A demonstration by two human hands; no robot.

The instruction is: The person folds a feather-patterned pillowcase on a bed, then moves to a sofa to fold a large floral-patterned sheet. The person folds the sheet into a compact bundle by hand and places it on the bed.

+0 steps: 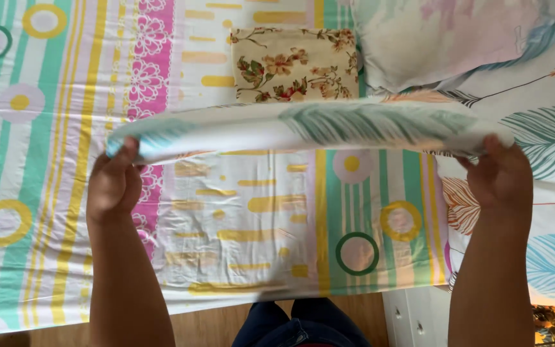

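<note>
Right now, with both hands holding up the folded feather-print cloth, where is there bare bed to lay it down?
The striped bedsheet lies bare left of the left hand, and below the feather-print cloth between both hands. It is crowded at the top, where a folded floral cloth and a pale pillow sit, and past the right hand, where a feather-print sheet spreads.

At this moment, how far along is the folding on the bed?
Done: one floral folded cloth lies flat on the striped sheet. In hand: the left hand and right hand hold a feather-print cloth stretched between them, not yet laid down. Left: loose feather-print fabric at the right looks unfolded.
</note>
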